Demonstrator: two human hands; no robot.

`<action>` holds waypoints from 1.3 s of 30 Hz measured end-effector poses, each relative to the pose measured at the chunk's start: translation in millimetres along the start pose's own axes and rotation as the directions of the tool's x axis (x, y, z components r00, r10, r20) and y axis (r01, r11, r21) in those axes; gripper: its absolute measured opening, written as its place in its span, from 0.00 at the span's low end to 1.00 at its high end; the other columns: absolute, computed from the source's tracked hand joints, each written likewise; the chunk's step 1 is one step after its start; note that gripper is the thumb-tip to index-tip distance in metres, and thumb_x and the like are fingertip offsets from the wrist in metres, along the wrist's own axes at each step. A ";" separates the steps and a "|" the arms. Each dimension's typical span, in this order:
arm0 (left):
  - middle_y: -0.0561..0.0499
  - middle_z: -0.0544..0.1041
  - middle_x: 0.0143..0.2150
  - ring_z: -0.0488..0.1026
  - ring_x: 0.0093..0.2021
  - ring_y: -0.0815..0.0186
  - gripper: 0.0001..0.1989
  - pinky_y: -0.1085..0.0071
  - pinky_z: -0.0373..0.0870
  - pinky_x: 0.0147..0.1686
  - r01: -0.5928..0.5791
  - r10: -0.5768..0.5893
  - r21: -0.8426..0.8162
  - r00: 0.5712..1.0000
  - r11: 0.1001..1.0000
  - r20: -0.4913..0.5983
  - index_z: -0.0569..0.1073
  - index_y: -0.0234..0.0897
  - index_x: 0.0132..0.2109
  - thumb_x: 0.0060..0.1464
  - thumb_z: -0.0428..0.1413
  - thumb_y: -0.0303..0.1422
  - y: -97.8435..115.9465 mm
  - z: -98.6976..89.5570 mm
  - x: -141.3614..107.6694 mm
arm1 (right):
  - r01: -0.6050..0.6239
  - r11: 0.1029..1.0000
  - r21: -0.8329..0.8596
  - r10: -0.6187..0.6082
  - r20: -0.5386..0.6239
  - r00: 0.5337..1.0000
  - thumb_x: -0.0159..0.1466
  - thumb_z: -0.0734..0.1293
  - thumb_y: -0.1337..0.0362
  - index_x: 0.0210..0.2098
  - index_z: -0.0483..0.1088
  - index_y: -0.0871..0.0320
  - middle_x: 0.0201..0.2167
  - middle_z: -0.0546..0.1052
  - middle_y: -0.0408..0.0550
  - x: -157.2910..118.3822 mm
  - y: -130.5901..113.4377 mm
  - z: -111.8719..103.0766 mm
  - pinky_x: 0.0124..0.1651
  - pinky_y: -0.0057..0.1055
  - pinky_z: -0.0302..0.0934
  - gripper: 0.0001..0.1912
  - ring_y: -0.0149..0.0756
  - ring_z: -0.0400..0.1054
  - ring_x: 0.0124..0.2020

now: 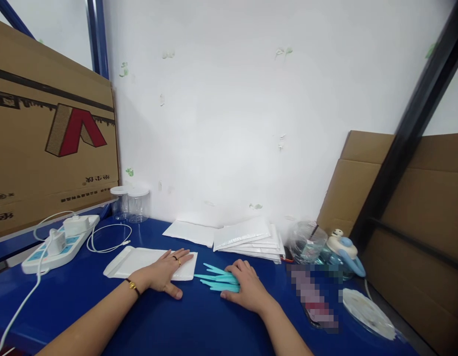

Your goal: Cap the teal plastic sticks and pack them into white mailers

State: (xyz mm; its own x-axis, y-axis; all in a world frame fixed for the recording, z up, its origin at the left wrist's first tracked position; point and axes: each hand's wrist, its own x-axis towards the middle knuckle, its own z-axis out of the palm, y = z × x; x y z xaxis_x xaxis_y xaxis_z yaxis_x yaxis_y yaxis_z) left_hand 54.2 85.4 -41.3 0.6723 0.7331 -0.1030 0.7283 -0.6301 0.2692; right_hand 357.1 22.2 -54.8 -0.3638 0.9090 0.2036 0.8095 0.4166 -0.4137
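My left hand lies flat with spread fingers on the right end of a white padded envelope. The envelope rests on the blue table, its flap end toward the left. To the right of it, my right hand is closed over a small bunch of slim turquoise sticks. Their pointed ends fan out to the left, toward the envelope, while my fingers and palm hide the other ends. The exact kind of these sticks does not show.
More white padded envelopes lie in a pile by the wall. At left are a power strip, a white cable and clear jars. A blurred flat object, a lidded bottle and a whitish disc are at right.
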 end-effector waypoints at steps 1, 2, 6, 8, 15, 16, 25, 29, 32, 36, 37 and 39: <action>0.41 0.44 0.67 0.40 0.66 0.47 0.54 0.47 0.35 0.60 -0.018 0.018 -0.006 1.000 1.000 0.000 0.43 0.46 0.66 0.36 0.56 0.59 -2.6 -0.2 -2.5 | 0.013 1.000 0.007 -0.013 0.017 1.000 0.51 0.69 0.48 0.49 0.66 0.45 0.44 0.66 0.45 -0.7 -0.9 -1.0 0.48 0.37 0.54 0.26 0.42 0.59 0.46; 0.42 0.44 0.67 0.40 0.66 0.47 0.54 0.47 0.35 0.60 -0.034 0.034 -0.011 0.999 0.999 0.000 0.43 0.47 0.66 0.36 0.56 0.59 -5.1 0.3 -5.1 | 0.034 0.999 0.017 -0.035 0.036 0.999 0.51 0.70 0.49 0.49 0.66 0.45 0.44 0.66 0.45 -1.2 -1.0 -2.3 0.49 0.37 0.54 0.26 0.42 0.59 0.46; 0.42 0.45 0.67 0.41 0.65 0.46 0.54 0.47 0.37 0.60 -0.026 0.020 -0.067 0.996 0.997 -0.085 0.44 0.46 0.66 0.36 0.58 0.58 -4.3 0.0 -7.9 | 0.107 0.983 0.152 -0.105 -0.020 0.994 0.53 0.69 0.51 0.50 0.67 0.48 0.45 0.68 0.46 -0.8 13.7 -15.3 0.50 0.35 0.56 0.25 0.41 0.61 0.47; 0.42 0.50 0.66 0.47 0.64 0.49 0.47 0.53 0.45 0.60 -0.009 -0.020 -0.142 0.980 0.990 -0.199 0.47 0.44 0.65 0.44 0.55 0.55 7.4 -4.3 0.7 | 0.079 0.970 0.230 -0.038 -0.174 0.984 0.60 0.63 0.55 0.47 0.69 0.52 0.43 0.70 0.48 -0.7 31.4 -26.7 0.49 0.34 0.57 0.17 0.39 0.63 0.46; 0.50 0.75 0.38 0.71 0.35 0.64 0.18 0.74 0.65 0.33 -0.062 0.024 -0.211 0.984 0.975 -0.179 0.75 0.40 0.42 0.47 0.55 0.44 67.6 -9.8 70.5 | -0.123 0.967 0.223 0.152 -0.116 0.982 0.56 0.65 0.65 0.31 0.74 0.58 0.28 0.73 0.45 -5.8 72.2 -36.8 0.32 0.28 0.58 0.06 0.34 0.65 0.29; 0.51 0.75 0.35 0.71 0.33 0.65 0.18 0.74 0.64 0.30 -0.057 0.026 -0.204 0.989 0.977 -0.147 0.76 0.40 0.40 0.43 0.57 0.45 72.6 -6.6 78.2 | -0.129 0.966 0.224 0.153 -0.093 0.984 0.55 0.66 0.65 0.31 0.74 0.57 0.28 0.72 0.44 -5.3 70.0 -32.4 0.32 0.27 0.57 0.05 0.33 0.64 0.29; 0.53 0.76 0.31 0.70 0.31 0.67 0.09 0.76 0.60 0.27 -0.057 0.013 -0.233 0.982 0.971 -0.187 0.76 0.39 0.33 0.45 0.56 0.37 77.7 20.2 97.9 | -0.121 0.952 0.280 0.146 -0.068 0.987 0.53 0.67 0.66 0.27 0.71 0.59 0.28 0.69 0.42 8.4 55.7 -5.1 0.28 0.24 0.55 0.02 0.29 0.61 0.26; 0.53 0.77 0.33 0.71 0.35 0.65 0.08 0.74 0.60 0.33 -0.023 -0.034 -0.174 0.947 0.984 -0.320 0.76 0.42 0.32 0.47 0.55 0.37 68.8 16.5 102.3 | -0.111 0.956 0.273 0.146 -0.110 0.983 0.55 0.66 0.65 0.27 0.71 0.58 0.27 0.69 0.41 9.1 66.7 -8.1 0.29 0.25 0.55 0.03 0.30 0.61 0.27; 0.53 0.77 0.33 0.71 0.36 0.64 0.08 0.73 0.60 0.35 0.034 -0.090 -0.174 0.940 0.984 -0.329 0.76 0.42 0.32 0.49 0.54 0.37 57.2 14.0 103.4 | -0.159 0.966 0.206 0.194 -0.162 0.968 0.54 0.66 0.66 0.25 0.70 0.59 0.26 0.69 0.43 8.2 77.7 -10.2 0.30 0.26 0.56 0.04 0.31 0.62 0.27; 0.53 0.75 0.37 0.70 0.40 0.63 0.13 0.71 0.60 0.39 0.066 -0.122 -0.169 0.929 0.983 -0.348 0.75 0.44 0.41 0.45 0.57 0.38 49.1 13.7 99.3 | -0.191 0.968 0.164 0.223 -0.208 0.952 0.54 0.66 0.66 0.27 0.71 0.58 0.28 0.70 0.44 7.9 84.1 -13.8 0.32 0.27 0.58 0.02 0.32 0.63 0.29; 0.53 0.75 0.38 0.70 0.42 0.62 0.15 0.71 0.59 0.41 0.052 -0.108 -0.160 0.926 0.986 -0.362 0.74 0.44 0.42 0.44 0.58 0.39 49.9 13.6 97.3 | -0.180 0.971 0.155 0.212 -0.223 0.951 0.55 0.65 0.67 0.29 0.71 0.57 0.29 0.70 0.44 8.0 83.1 -15.1 0.33 0.28 0.58 0.03 0.33 0.63 0.29; 0.53 0.74 0.40 0.69 0.43 0.62 0.14 0.71 0.59 0.42 -0.007 -0.045 -0.151 0.939 0.988 -0.341 0.75 0.44 0.40 0.44 0.59 0.41 53.8 13.1 93.1 | -0.151 0.977 0.152 0.184 -0.235 0.954 0.55 0.64 0.67 0.29 0.71 0.57 0.30 0.70 0.44 8.4 78.4 -17.2 0.34 0.28 0.58 0.03 0.33 0.63 0.30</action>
State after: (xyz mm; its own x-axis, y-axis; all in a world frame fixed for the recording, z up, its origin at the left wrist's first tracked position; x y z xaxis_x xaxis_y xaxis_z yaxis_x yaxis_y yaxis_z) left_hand 157.7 116.4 -49.0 0.5531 0.8042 0.2176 0.6950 -0.5894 0.4118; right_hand 425.4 62.2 -70.3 -0.0893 0.9408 0.3269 0.7756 0.2716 -0.5698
